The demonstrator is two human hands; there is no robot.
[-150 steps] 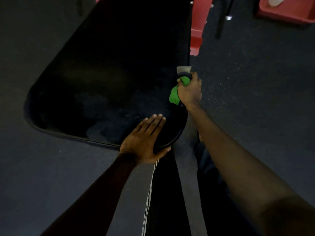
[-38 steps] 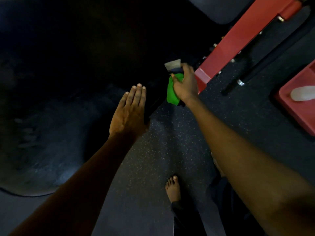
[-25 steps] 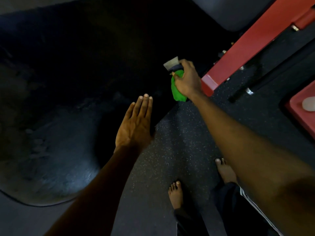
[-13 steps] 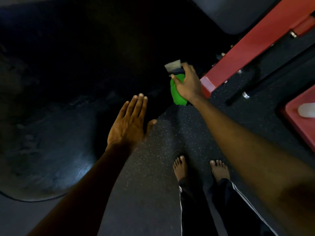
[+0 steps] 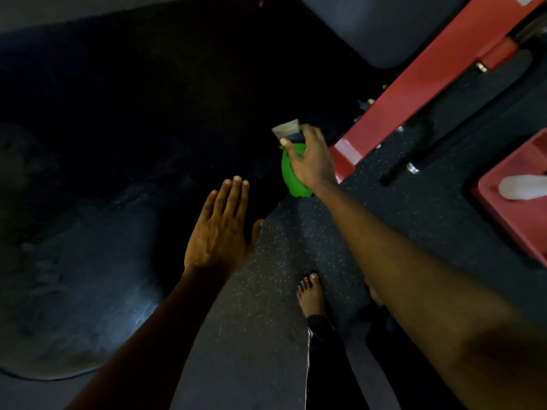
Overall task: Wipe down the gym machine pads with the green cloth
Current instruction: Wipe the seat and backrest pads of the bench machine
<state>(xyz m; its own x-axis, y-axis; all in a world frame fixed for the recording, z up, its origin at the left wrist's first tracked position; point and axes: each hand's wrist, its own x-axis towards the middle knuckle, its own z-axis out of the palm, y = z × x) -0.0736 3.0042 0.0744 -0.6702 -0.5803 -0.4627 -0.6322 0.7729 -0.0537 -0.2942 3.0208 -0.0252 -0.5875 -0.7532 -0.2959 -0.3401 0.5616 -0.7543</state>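
While green cloth [image 5: 291, 173] is gripped bunched in right hand [image 5: 310, 161] (left hand [image 5: 219, 232] laid flat), pad [image 5: 88, 276] spots cld be missed.

Green cloth [image 5: 291, 173]; black pad [image 5: 124, 137]; red frame [image 5: 420, 84]; speckled dark floor [image 5: 266, 291].

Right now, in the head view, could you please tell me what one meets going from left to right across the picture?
The black pad → left hand, held flat → green cloth, gripped by the right hand → near end of the red frame → red tray at the right edge.
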